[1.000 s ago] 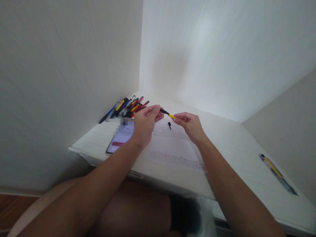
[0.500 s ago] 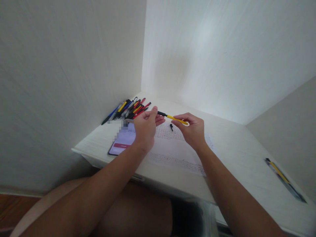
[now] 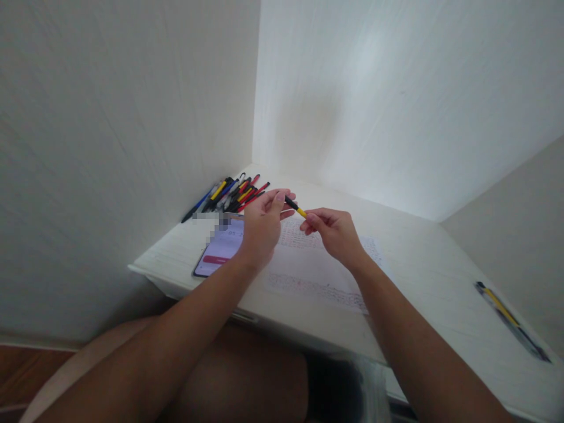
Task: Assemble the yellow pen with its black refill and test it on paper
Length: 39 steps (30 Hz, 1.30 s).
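A yellow and black pen (image 3: 296, 208) is held between both hands above a sheet of paper (image 3: 317, 264) covered in scribbles. My left hand (image 3: 262, 226) pinches the pen's black end with thumb and fingers. The fingers of my right hand (image 3: 332, 232) are curled round its yellow barrel. The small black piece that lay on the paper earlier is hidden behind my right hand.
A pile of several red, yellow, blue and black pens (image 3: 229, 192) lies in the back left corner of the white desk (image 3: 423, 276). A phone (image 3: 220, 247) with a lit screen lies beside my left wrist. Another yellow pen (image 3: 511, 320) rests at the desk's right edge.
My right hand slid left along the pen, covering most of the yellow barrel. My left hand closed on the black end. The small black piece is no longer visible.
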{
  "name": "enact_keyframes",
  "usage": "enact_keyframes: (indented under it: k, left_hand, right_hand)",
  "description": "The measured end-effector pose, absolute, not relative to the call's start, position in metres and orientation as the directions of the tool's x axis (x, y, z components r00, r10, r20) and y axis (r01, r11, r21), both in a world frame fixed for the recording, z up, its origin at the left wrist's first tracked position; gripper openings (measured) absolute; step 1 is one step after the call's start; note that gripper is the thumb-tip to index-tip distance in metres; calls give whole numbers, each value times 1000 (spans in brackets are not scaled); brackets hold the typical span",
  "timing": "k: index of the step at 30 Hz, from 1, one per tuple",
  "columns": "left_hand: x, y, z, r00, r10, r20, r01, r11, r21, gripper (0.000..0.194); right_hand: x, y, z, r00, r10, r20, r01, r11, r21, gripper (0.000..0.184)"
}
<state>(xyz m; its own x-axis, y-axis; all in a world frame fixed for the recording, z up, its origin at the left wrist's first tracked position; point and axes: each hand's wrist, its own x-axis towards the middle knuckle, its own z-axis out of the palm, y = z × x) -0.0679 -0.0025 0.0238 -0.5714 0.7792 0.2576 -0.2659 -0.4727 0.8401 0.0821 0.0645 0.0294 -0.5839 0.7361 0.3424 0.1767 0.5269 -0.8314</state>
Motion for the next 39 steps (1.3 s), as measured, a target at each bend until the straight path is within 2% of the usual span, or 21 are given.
enact_keyframes:
  k: [3,5,9,12,14,16,18,20,23,26,29,31,33,36,38,39]
  left_hand:
    - [-69,0,24,-529,787,317,-314,-529,788,12]
    - [-67,1,23,-562,765,316,-336,-560,757,17]
    - [-58,2,20,-677,705,212,-376,-579,723,24]
    - [-59,2,19,-642,744,184,-452,-562,693,23]
    - [-67,1,20,-520,817,249,-500,-528,686,24]
    - [-78,-2,24,-313,887,340,-538,-461,706,27]
    - [-86,-6,30,-131,911,392,-541,-397,742,32]
    - [-86,-10,35,-124,909,399,-505,-404,763,33]
    - [-73,-12,40,-379,852,362,-407,-505,761,23]
    - [-55,-11,37,-589,767,254,-364,-532,764,17]
    - [-46,-9,32,-639,745,190,-377,-519,767,14]
    - [-48,-9,30,-585,781,218,-385,-504,773,14]
    - [-55,-9,29,-471,842,263,-433,-481,762,18]
    - [-66,-8,30,-245,927,283,-581,-374,723,26]
    - [-68,-8,31,-198,942,270,-628,-333,703,29]
    - [-67,-8,32,-240,936,259,-622,-353,699,28]
  right_hand:
    - [80,64,28,-647,718,257,124,432,-893,31]
    - [77,63,26,-647,716,260,107,423,-900,30]
    - [73,62,21,-591,717,370,166,557,-813,26]
    - [73,62,21,-609,699,376,181,583,-792,26]
    - [75,60,23,-681,675,284,98,469,-878,28]
    - [78,58,26,-773,615,154,-10,231,-973,28]
    - [80,56,28,-843,535,52,-64,-4,-998,28]
    - [81,56,29,-858,512,23,-80,-89,-993,29]
    - [79,58,27,-782,613,116,-98,63,-993,24]
    - [78,62,24,-657,708,261,6,351,-936,16]
    - [78,62,23,-639,668,382,206,627,-752,19]
    - [79,61,24,-692,607,390,226,696,-682,28]
    - [81,60,24,-777,549,309,140,628,-765,36]
    - [83,58,24,-911,401,94,13,255,-967,41]
    - [84,57,25,-930,367,14,-6,21,-1000,38]
    - [84,57,26,-915,404,2,-15,-28,-999,36]
